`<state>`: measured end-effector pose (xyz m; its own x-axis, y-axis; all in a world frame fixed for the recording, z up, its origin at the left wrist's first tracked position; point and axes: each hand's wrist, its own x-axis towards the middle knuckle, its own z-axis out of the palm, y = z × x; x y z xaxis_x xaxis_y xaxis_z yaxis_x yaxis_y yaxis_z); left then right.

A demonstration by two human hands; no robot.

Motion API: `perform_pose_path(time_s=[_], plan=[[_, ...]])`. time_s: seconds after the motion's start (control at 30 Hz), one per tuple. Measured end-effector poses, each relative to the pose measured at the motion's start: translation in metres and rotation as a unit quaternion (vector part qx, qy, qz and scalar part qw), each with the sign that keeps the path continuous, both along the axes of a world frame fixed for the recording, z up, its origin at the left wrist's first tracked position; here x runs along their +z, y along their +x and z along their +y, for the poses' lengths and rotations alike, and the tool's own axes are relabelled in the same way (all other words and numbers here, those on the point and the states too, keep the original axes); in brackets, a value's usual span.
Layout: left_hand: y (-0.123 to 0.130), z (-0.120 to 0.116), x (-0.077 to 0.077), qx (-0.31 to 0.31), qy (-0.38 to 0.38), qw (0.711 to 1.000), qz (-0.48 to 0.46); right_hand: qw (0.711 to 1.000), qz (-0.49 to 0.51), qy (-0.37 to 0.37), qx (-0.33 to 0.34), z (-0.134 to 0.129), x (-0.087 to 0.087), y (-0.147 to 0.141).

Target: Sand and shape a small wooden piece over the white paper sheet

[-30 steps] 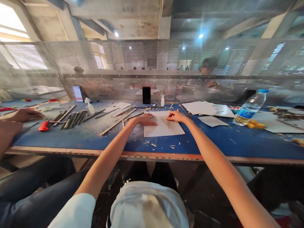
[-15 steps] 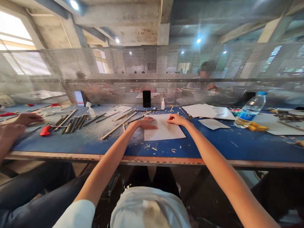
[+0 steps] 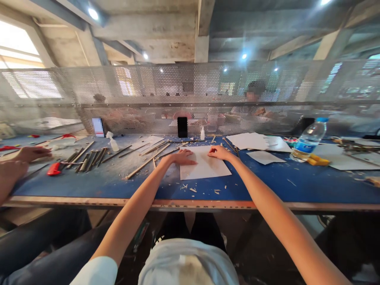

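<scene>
Paper sheet [image 3: 204,166] lies flat on a blue workbench [image 3: 267,188], with both of the person's hands on it. The left hand [image 3: 182,157] rests at the sheet's left edge, its fingers [image 3: 190,162] flat and slightly spread, gripping nothing. The right hand [image 3: 220,152] rests at the far right corner, its fingers [image 3: 211,149] lightly curled against the paper with nothing pinched between them. Wood shavings [image 3: 190,188] are scattered just in front of the sheet. Left of it lie one long wooden stick [image 3: 145,161], a row of many thin sticks [image 3: 89,157] and one red utility knife [image 3: 54,169], with a co-worker's two hands [image 3: 31,154] farther left. Right of it are one loose sheet [image 3: 264,157], one paper stack [image 3: 251,141] and one water bottle [image 3: 308,139]. Beyond it stand two small white squeeze bottles [image 3: 202,133], one black phone [image 3: 182,126] and a perforated metal screen [image 3: 190,89].
</scene>
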<state>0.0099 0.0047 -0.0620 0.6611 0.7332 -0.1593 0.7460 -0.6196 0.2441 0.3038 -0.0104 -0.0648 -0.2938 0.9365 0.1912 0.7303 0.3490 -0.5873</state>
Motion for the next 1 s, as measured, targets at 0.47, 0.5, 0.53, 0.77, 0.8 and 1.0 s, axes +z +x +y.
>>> perform_pose_path(time_s=[0.47, 0.5, 0.53, 0.77, 0.8, 1.0], plan=[[-0.0008, -0.0010, 0.0016, 0.003, 0.006, 1.000, 0.019, 0.999, -0.014, -0.032, 0.017, 0.0040, -0.0038, 0.0006], [-0.0011, -0.0002, 0.0010, 0.003, 0.006, 1.000, 0.022, 0.999, -0.013, -0.024, 0.016, 0.0041, -0.0041, 0.0007], [-0.0013, 0.0006, 0.0004, 0.005, 0.006, 1.000, 0.025, 1.000, -0.012, -0.009, 0.009, 0.0042, -0.0046, 0.0006], [-0.0028, 0.0022, -0.0013, 0.001, 0.006, 1.000, 0.026, 0.999, -0.032, -0.006, -0.006, 0.0055, -0.0053, 0.0007], [-0.0030, 0.0018, -0.0013, 0.001, 0.007, 1.000, 0.026, 1.000, -0.029, 0.000, -0.009, 0.0055, -0.0054, 0.0009], [-0.0035, 0.0012, -0.0035, -0.001, 0.013, 1.000, 0.014, 1.000, -0.019, -0.012, 0.005, 0.0066, -0.0064, 0.0018]])
